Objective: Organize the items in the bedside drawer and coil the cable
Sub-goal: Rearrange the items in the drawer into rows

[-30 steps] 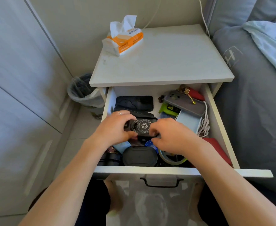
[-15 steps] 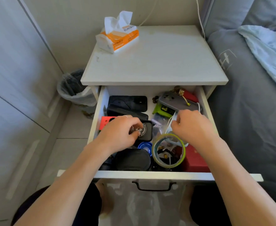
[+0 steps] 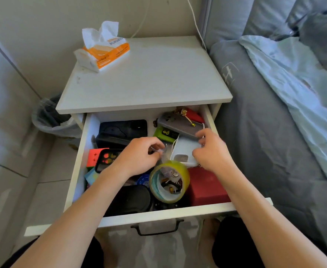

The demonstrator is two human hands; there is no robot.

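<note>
Far left, on floor beside nightstand: bin (image 3: pixel 52 117) lined with clear bag. Tissue pack (image 3: pixel 102 49) on far-left corner of the worktop (image 3: pixel 149 78), well apart from the work.

Drawer (image 3: pixel 77 167) pulled fully out, crowded. Left side: orange card (image 3: pixel 95 156) under a black phone case (image 3: pixel 106 159); black pouches (image 3: pixel 123 130) at far left; black oval case (image 3: pixel 131 200) against near wall.

Left hand (image 3: pixel 139 157) over drawer centre, fingers curled, pinching something small and clear or metallic; blurred, cannot tell what. Likely lifted out of the clutter to sort.

Tape roll (image 3: pixel 169 180) standing tilted near centre, small odds and ends visible through its core. Green item (image 3: pixel 165 134) just beyond.

White cable (image 3: pixel 175 146) running along left edge of a white box (image 3: pixel 185 149), loose, not yet coiled; the rest hidden.

Right hand (image 3: pixel 211 151) gripping right side of white box, fingertips curled on its far edge, under the overhanging grey phone case (image 3: pixel 180 125). Probably steadying or lifting box to free the cable.

Red box (image 3: pixel 207 186) at near right corner. Red ornament with gold clasp (image 3: pixel 191 115) at far right. Bed (image 3: pixel 274 132) beyond.
</note>
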